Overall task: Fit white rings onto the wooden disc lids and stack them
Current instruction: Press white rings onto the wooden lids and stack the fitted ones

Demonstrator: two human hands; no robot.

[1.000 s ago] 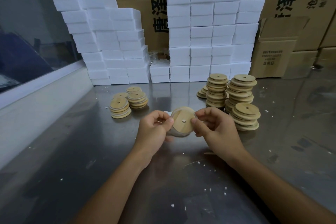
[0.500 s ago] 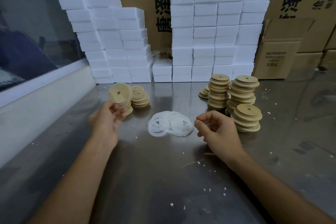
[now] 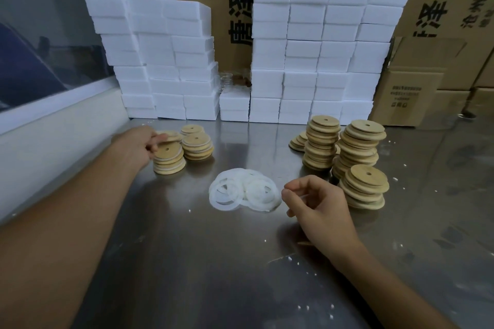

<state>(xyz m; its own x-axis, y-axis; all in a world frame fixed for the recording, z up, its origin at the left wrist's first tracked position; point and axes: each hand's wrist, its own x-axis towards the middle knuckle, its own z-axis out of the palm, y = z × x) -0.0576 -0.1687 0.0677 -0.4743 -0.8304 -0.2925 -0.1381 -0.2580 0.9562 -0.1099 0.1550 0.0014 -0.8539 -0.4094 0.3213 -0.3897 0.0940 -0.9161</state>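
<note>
Steel tabletop (image 3: 187, 262) carried everything. At its middle lay the loose pile of white rings (image 3: 244, 193), just left of the right hand (image 3: 318, 208), whose fingers were loosely curled around nothing. Toward the far left edge, the left hand (image 3: 139, 145) had fingertips on the top disc of the ringed lid stack (image 3: 168, 159), though whether it gripped could not be told. Bare wooden lids (image 3: 365, 187) stood just right of the right hand, so that hand seemed nearer both supplies. Foam blocks (image 3: 307, 43) lined the far edge.
</note>
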